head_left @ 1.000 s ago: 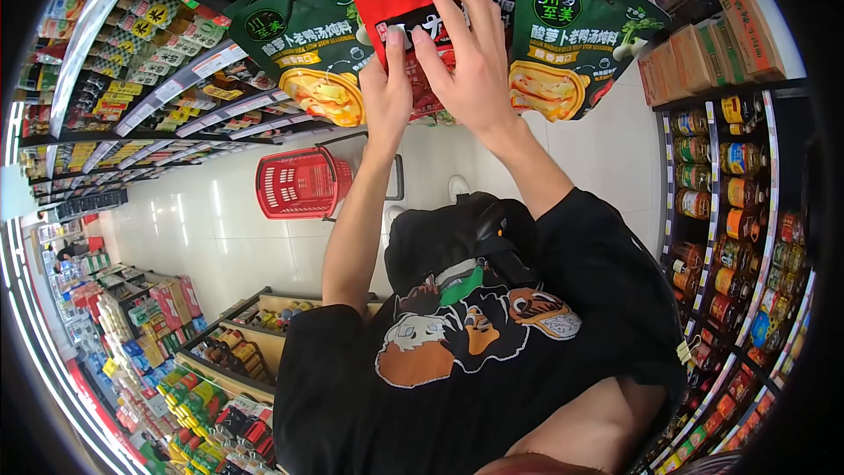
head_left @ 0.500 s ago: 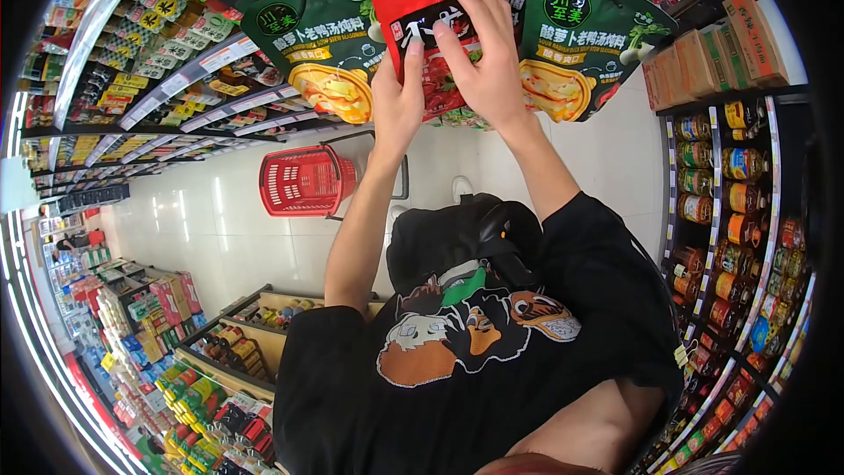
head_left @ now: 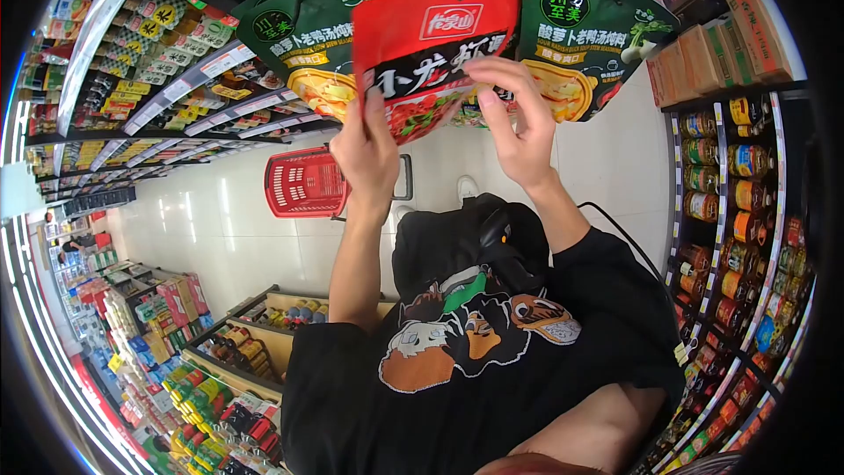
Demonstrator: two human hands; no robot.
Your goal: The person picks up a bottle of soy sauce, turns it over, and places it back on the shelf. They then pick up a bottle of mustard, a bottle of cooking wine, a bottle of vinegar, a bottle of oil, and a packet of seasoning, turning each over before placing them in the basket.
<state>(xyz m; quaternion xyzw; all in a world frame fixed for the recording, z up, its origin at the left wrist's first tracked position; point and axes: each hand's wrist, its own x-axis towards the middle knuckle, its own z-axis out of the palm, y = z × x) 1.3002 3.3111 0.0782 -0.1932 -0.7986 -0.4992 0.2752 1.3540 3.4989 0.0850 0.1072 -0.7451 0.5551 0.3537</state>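
Observation:
My left hand [head_left: 367, 157] grips the lower left edge of a red and black seasoning packet [head_left: 431, 53], thumb on its front. The packet is tilted, with a hanging hole near its top edge and a food picture at the bottom. At its right side, my right hand [head_left: 526, 130] has its fingers loosely curved and spread from the thumb, fingertips overlapping the packet's front. Right behind it hang green sour radish duck stew seasoning packets, one to the left [head_left: 299, 44] and one to the right [head_left: 585, 44].
A red shopping basket [head_left: 308, 183] is on the tiled floor [head_left: 211, 211], left of my legs. Shelves of jars [head_left: 747, 193] line the right side, with brown cartons [head_left: 716, 48] above. Stocked shelves [head_left: 189, 79] run along the left. Wooden bins [head_left: 233, 347] hold bottles at lower left.
The red packet has come lower and tilted, uncovering a green packet behind its top. My right hand has slid down from its top to its right side; my left hand has moved down and left.

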